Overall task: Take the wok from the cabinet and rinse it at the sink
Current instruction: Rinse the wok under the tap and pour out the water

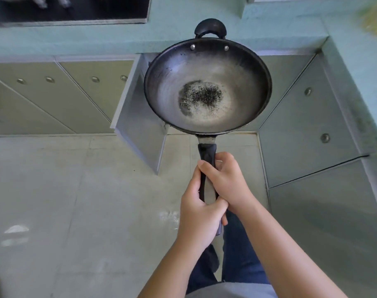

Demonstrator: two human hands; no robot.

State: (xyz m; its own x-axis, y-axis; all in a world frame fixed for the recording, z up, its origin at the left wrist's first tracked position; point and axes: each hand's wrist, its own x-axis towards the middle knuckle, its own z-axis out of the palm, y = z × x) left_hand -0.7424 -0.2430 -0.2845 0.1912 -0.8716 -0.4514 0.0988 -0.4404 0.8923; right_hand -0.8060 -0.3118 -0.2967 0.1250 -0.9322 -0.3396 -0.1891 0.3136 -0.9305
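Observation:
A dark metal wok with a worn grey inside and a black speckled patch at its bottom hangs level in the air in front of the cabinets. It has a small black loop handle at its far rim and a long black handle toward me. My left hand grips the near end of that long handle. My right hand wraps the handle just ahead of the left. The cabinet door under the counter stands open, just left of the wok. No sink is in view.
A pale green counter runs along the top and turns down the right side. A black cooktop sits in it at the upper left. Shut cabinet doors with round knobs line both sides. Tiled floor lies below.

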